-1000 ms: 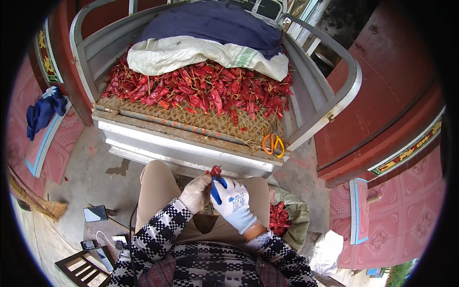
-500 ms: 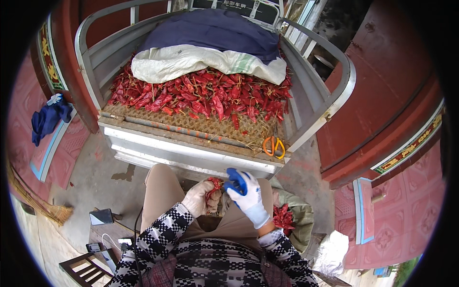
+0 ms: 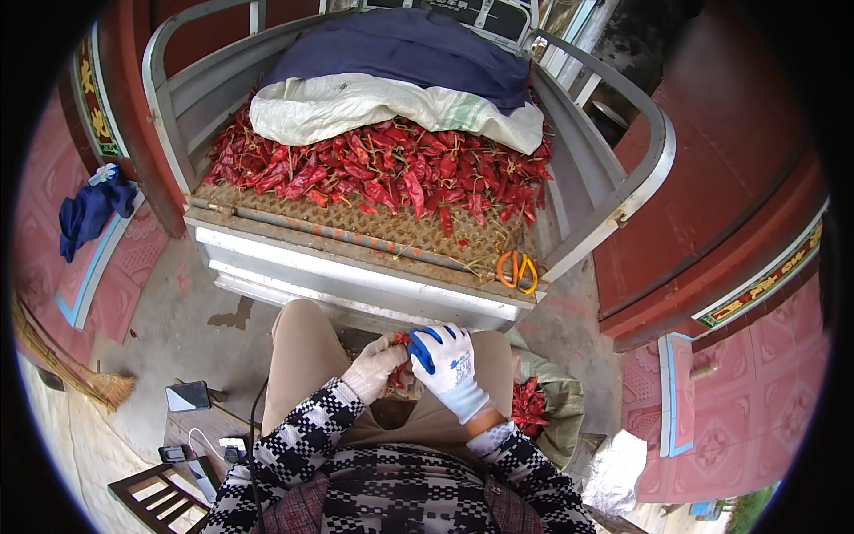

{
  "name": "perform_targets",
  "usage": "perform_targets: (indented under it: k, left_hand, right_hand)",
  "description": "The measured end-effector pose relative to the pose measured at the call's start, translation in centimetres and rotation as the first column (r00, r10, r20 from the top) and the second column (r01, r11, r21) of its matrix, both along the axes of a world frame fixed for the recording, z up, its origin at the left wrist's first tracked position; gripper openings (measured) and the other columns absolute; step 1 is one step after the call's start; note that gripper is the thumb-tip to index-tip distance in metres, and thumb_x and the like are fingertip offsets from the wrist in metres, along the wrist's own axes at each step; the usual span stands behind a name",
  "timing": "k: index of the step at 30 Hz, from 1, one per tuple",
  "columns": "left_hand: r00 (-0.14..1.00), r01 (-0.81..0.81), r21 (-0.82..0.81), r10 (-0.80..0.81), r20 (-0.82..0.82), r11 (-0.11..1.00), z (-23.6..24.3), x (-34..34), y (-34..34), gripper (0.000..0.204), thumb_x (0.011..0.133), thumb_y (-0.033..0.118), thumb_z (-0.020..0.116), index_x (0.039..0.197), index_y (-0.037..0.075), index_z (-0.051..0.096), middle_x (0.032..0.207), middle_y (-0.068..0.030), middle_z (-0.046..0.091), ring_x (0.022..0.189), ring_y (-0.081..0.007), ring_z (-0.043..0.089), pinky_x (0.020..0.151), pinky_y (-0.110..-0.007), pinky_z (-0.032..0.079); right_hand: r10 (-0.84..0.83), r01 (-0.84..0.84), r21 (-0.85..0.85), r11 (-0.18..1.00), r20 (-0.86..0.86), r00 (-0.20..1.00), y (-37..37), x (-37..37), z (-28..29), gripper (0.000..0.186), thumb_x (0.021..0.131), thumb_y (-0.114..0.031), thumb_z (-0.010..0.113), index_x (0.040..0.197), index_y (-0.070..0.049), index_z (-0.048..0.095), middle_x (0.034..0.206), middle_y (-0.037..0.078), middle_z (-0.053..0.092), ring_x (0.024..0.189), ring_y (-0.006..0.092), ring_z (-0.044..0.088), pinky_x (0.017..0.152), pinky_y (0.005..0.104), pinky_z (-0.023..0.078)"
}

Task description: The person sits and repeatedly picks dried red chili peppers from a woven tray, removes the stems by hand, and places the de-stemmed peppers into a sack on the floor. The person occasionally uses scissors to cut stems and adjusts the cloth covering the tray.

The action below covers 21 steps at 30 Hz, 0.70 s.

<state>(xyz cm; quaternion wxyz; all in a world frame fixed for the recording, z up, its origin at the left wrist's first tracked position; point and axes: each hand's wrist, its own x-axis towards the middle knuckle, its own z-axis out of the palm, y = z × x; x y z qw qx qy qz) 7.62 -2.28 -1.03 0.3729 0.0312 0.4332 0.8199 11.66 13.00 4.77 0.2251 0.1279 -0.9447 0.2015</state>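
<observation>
Above my lap, my left hand [image 3: 374, 368] in a white knit glove is closed around a few dried red chili peppers [image 3: 397, 379], mostly hidden by the fingers. My right hand [image 3: 449, 363], in a white glove with blue-coated fingers, meets it from the right. Its fingers bend over the top of the peppers; what the fingertips grip is hidden. Beside my right knee, an open greenish sack [image 3: 562, 411] holds more red chili peppers [image 3: 528, 406]. Ahead, a large heap of red chili peppers [image 3: 374, 169] lies on the cart bed [image 3: 356, 228].
Orange-handled scissors [image 3: 516, 272] lie at the bed's near right corner. A white woven sack [image 3: 338, 105] and a dark blue cloth [image 3: 400, 55] cover the heap. Metal rails [image 3: 660, 147] flank the bed. On a bench at left sits a phone [image 3: 188, 397]; a broom [image 3: 102, 388] is beyond.
My right hand has moved down and left against my left hand, its fingers now curling over the peppers. The view has shifted slightly.
</observation>
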Motion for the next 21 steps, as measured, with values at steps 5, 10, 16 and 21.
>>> perform_targets:
  k: [5,10,16,21]
  left_hand:
    - [0.998,0.052,-0.100,-0.048,0.046,0.994,2.2,-0.6,-0.6,0.017,0.088,0.015,0.056,0.101,0.004,0.055,0.067,-0.0023,0.054,0.046,-0.0087,0.045,0.040,-0.023,0.036]
    - [0.995,0.003,-0.045,0.001,0.098,0.999,2.0,-1.3,-0.8,0.011,0.084,0.012,0.056,0.093,0.006,0.055,0.062,-0.0024,0.051,0.042,-0.0083,0.041,0.036,-0.023,0.032]
    - [0.995,-0.033,-0.062,0.038,0.090,0.998,2.4,-1.6,-1.0,0.010,0.083,0.011,0.055,0.092,0.005,0.055,0.062,-0.0021,0.051,0.042,-0.0080,0.040,0.037,-0.022,0.031]
    - [0.991,-0.038,0.070,0.028,0.133,0.997,1.5,-2.0,-0.7,0.007,0.083,0.010,0.053,0.088,0.006,0.055,0.062,-0.0016,0.049,0.044,-0.0079,0.037,0.039,-0.023,0.029]
  right_hand:
    - [0.047,0.181,-0.728,0.661,0.282,0.958,-0.6,-0.4,-3.1,0.016,0.084,-0.009,0.063,0.098,0.000,0.066,0.084,0.009,0.066,0.073,0.0234,0.061,0.070,0.0340,0.050]
    - [0.333,0.479,-0.876,-0.050,0.438,0.835,-0.6,-1.3,-3.7,0.015,0.091,-0.012,0.062,0.100,0.000,0.066,0.078,0.004,0.063,0.059,0.0108,0.051,0.053,0.0247,0.043]
    - [0.407,0.604,-0.748,-0.275,0.478,0.778,-1.0,-2.3,-4.3,0.018,0.092,-0.019,0.060,0.093,-0.002,0.066,0.074,0.000,0.061,0.057,0.0100,0.052,0.050,0.0243,0.042]
    - [0.435,0.580,-0.745,-0.330,0.425,0.794,0.0,-3.5,-4.4,0.018,0.093,-0.021,0.061,0.090,-0.004,0.067,0.072,-0.003,0.061,0.055,0.0078,0.051,0.048,0.0235,0.040]
